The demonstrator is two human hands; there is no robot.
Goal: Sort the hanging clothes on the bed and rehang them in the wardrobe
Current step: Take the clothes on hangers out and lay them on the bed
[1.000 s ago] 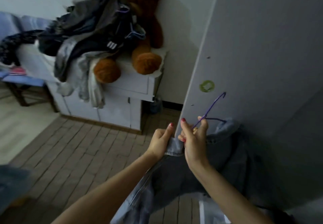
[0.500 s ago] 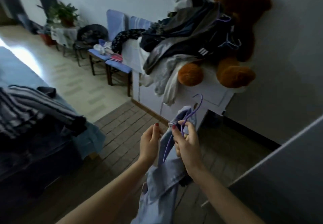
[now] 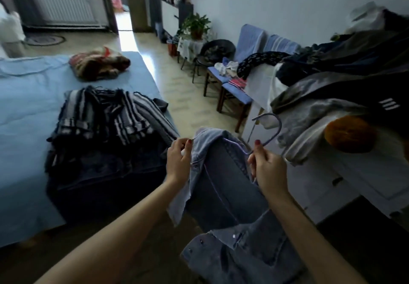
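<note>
The left hand (image 3: 178, 162) pinches the top edge of a pale denim garment (image 3: 223, 186) between thumb and fingers, and the right hand (image 3: 266, 168) grips the neck of a purple wire hanger (image 3: 269, 136) just below its hook, so the garment hangs between the two hands in front of the person, beside the blue bed (image 3: 24, 106) and clear of it. The step in hand looks like carrying this piece over to add it to the sorted clothes, and to do that well it should probably be lowered flat with the hanger kept inside the shoulders and the hook left pointing outward, so it can be lifted again for the wardrobe without slipping off. One hanger and one denim garment are held. On the bed lies one heap of striped and dark clothes (image 3: 104, 115), in which the separate pieces cannot be counted, and one bundle of patterned cloth (image 3: 99, 64) sits farther up the bed. A second heap of dark and grey clothes (image 3: 336, 84) covers the white bench (image 3: 363, 186) on the right. Two blue chairs (image 3: 250, 46) stand along the wall.
</note>
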